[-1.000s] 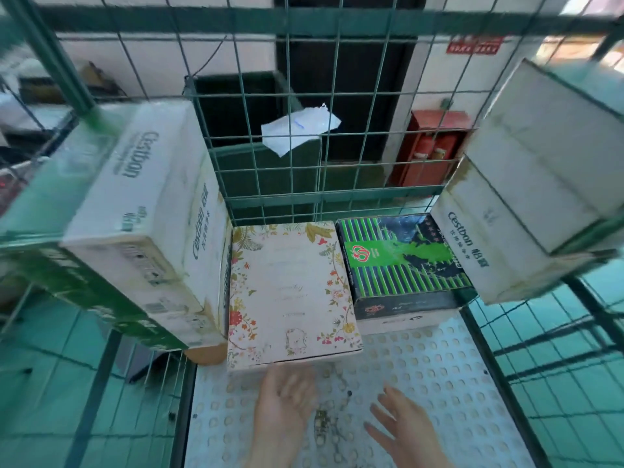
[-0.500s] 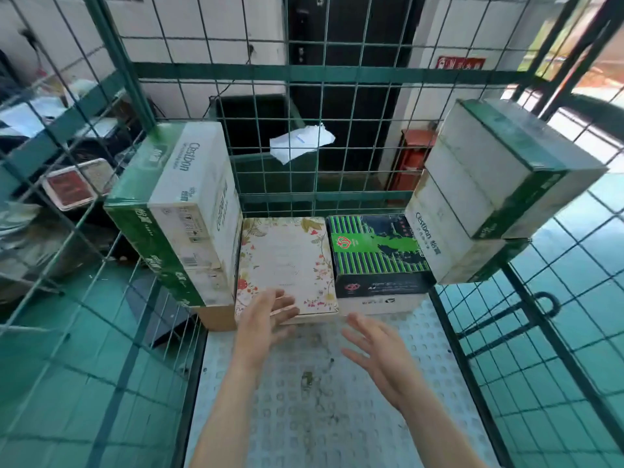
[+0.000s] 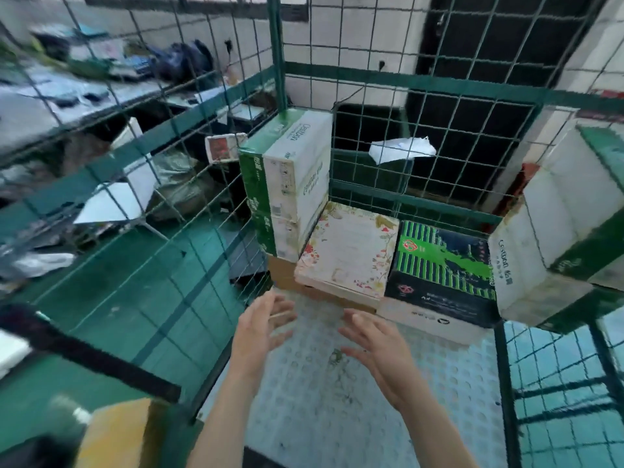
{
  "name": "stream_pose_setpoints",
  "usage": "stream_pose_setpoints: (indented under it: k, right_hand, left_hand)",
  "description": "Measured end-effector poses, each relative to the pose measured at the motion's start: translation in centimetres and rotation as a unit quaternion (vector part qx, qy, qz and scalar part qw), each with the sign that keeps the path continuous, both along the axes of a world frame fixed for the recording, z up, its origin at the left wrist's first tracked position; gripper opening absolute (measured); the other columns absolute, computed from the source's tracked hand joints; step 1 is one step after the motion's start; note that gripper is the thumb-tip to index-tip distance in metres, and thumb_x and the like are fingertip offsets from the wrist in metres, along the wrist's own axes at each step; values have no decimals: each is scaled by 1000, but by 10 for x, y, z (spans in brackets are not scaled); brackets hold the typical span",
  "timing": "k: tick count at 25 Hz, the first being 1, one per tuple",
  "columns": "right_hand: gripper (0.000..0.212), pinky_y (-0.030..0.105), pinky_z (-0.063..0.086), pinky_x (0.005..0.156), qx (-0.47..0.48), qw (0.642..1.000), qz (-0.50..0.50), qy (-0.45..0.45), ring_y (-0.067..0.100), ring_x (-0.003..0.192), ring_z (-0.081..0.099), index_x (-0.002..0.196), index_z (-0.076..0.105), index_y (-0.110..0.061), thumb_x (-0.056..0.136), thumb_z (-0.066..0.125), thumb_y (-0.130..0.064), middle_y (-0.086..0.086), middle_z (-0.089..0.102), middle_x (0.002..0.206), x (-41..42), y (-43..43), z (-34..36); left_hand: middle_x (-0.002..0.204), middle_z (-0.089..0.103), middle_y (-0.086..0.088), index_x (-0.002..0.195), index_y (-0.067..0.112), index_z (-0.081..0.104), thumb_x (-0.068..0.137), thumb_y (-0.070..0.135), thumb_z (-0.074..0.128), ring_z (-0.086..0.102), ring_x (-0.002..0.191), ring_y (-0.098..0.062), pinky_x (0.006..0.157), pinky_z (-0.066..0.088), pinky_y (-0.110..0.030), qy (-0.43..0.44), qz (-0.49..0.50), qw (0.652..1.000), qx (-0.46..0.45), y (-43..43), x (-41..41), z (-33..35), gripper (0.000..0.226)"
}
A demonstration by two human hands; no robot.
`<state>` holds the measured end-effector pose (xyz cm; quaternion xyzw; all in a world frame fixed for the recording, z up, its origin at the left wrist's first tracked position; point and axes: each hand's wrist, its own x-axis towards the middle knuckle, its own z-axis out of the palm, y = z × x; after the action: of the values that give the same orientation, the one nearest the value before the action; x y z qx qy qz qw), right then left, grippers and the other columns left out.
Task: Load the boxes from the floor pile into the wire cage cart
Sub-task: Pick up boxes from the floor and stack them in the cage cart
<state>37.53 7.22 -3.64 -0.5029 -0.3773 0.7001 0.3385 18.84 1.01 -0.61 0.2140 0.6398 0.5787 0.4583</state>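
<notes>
Well, at the near left a blurred tan cardboard box (image 3: 114, 434) is sitting outside the green wire cage cart (image 3: 277, 62). Inside, along the far side, a tall stack of white-and-green cartons (image 3: 293, 184), a flat floral-print box (image 3: 347, 251), a dark green-striped box (image 3: 442, 261) and more white-and-green cartons at the right (image 3: 553, 238) are sitting in a row. The left hand (image 3: 260, 329) and right hand (image 3: 378, 346) are hovering over the perforated white cart floor (image 3: 337, 417), fingers spread, holding nothing.

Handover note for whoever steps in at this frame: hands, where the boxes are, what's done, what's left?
Both hands open and empty: left hand, right hand, above the cart floor.
In the cart, at the back: white-and-green stack at left, floral box, green striped box, white-and-green boxes at right.
Done: back row loaded.
Left: fill the front. Floor pile is out of view, bar a blurred yellowish box outside the cage.
</notes>
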Motion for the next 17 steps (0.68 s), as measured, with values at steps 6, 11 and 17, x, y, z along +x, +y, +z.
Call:
stream_pose_setpoints:
  k: [6,11,17]
  right_hand:
    - [23,44,56,97,-10,990,139,-18,16,111,69,117,71,-14,102,58,-26,-2,72,120,-44,-61,-6]
    - [24,46,55,99,-13,964,266,-22,16,110,69,117,70,-12,100,60,-26,2,73,118,-109,-132,-4]
    - [21,44,57,96,14,920,390,-33,15,107,71,114,71,-13,101,59,-23,1,74,115,-181,-235,-4]
  left_hand:
    - [105,76,-11,111,7,68,106,36,44,74,95,-27,86,60,-47,-16,156,987,-21,-107,-31,-4,38]
    - [106,72,-14,107,9,66,107,36,44,71,93,-27,87,56,-49,-41,294,954,-26,-211,-65,-4,35]
    - [108,74,-13,109,8,68,103,38,51,72,93,-25,90,56,-49,-67,408,910,-27,-349,-97,-11,35]
